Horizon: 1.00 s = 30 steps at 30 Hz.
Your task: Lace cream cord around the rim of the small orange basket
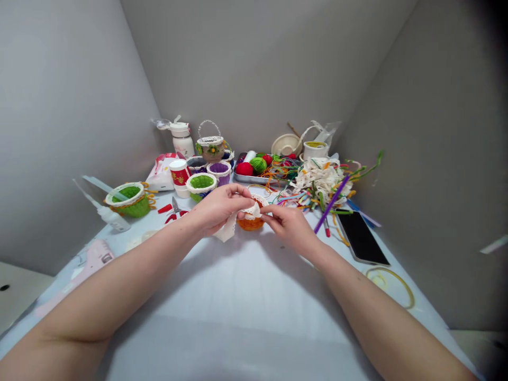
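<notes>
An orange yarn-wrapped basket (pixel 251 224) stands on the pale blue tabletop in front of me. White lace trim (pixel 227 230) lies against its rim, and a loose end hangs down on the left. My left hand (pixel 224 207) is closed on the lace at the rim, thumb and fingers pinched. At the right side of the rim, my right hand (pixel 286 224) pinches the edge of the lace between thumb and forefinger. Both hands hide part of the basket's rim.
Several finished baskets, such as a green one (pixel 137 210), stand left and behind. Red scissors (pixel 174 211) and a pink glue gun (pixel 95 256) lie left. A tray (pixel 257 179) of yarn balls sits at the back. A lace heap (pixel 320 177) and a phone (pixel 362 237) are right.
</notes>
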Tool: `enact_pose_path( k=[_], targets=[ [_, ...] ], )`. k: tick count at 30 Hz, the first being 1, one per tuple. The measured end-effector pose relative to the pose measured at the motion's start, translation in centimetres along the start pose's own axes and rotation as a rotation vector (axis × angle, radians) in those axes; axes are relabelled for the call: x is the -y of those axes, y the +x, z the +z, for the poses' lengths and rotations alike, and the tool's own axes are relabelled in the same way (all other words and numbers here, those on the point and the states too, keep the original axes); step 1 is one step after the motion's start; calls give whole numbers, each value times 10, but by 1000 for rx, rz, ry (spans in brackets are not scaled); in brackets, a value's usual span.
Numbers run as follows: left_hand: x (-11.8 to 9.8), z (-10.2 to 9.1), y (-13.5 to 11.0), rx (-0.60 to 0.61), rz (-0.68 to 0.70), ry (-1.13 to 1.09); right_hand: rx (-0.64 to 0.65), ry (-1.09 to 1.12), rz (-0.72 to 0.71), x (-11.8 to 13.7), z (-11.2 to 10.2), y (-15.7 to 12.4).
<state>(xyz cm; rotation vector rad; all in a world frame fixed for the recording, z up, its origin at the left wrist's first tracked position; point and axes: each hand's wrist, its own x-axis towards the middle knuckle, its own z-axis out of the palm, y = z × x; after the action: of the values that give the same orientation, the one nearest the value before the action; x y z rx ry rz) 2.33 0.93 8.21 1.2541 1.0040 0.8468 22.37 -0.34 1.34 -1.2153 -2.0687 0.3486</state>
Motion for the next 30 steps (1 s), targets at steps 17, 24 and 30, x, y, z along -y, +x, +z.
enact_pose_path(
  k=[17, 24, 30],
  targets=[
    [45, -24, -15, -349, 581, 1001, 76, -69, -47, 6, 1, -1],
    [58, -8, -13, -218, 895, 1244, 93, -65, -62, 7, 1, -1],
    [69, -21, 0, -131, 852, 1180, 121, -63, -63, 6, -1, -1]
  ],
)
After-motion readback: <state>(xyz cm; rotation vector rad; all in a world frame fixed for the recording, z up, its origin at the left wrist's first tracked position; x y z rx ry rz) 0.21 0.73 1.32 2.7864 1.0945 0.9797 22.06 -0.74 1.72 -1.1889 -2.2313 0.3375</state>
